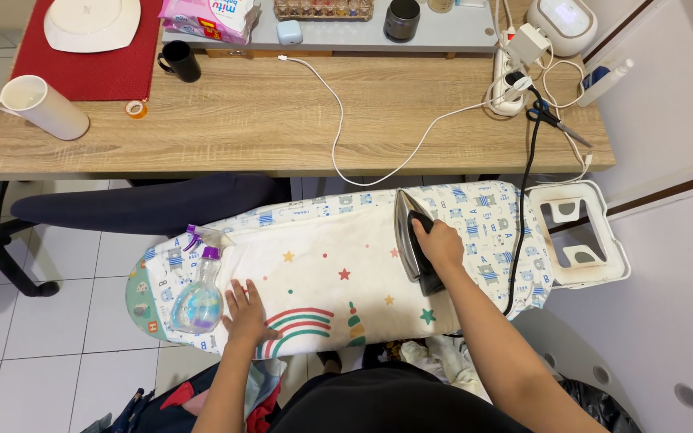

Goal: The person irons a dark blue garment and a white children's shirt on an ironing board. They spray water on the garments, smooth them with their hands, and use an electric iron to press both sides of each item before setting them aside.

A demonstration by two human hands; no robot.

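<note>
Centre frame: ironing board [491, 210], carrying white cloth with stars and rainbow [322, 281], left hand [246, 317] flat and spread at lower left to pin it smooth beside spray bottle [199, 297], right hand [439, 244] wrapped around iron [411, 236], sole down right of centre.

We count one iron [412, 240], one spray bottle [199, 289] and one ironing board [491, 210]. On the desk [282, 120] we count two mugs, white [40, 106] and black [180, 61], one tape roll [135, 109], one pair of scissors [557, 122].
</note>
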